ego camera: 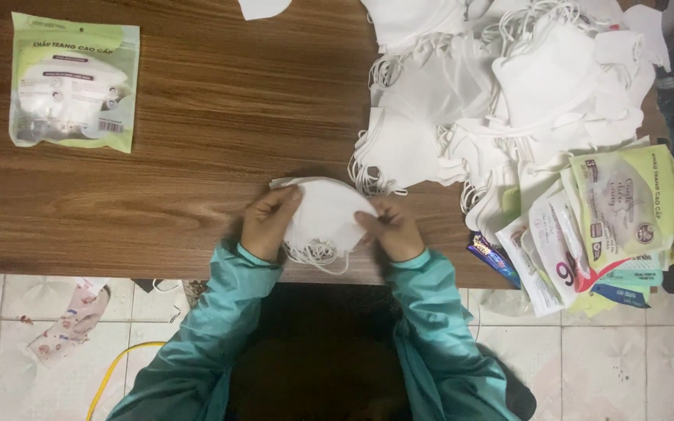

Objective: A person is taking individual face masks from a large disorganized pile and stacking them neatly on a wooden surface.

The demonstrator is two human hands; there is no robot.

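Both arms are covered by long teal sleeves of a smooth, slightly glossy fabric (jacket-type material, with soft creases along each forearm). The left sleeve [196, 343] and the right sleeve [446, 343] are alike in colour and cut. Each ends at the wrist, just behind the grip, in a narrow, close-fitting cuff of a lighter teal shade. The left hand [268, 224] and the right hand [394, 228] are bare: no gloves are worn. Between the sleeves, nearest the camera, the torso is covered by a dark, near-black garment; its detail cannot be made out in the shadow.
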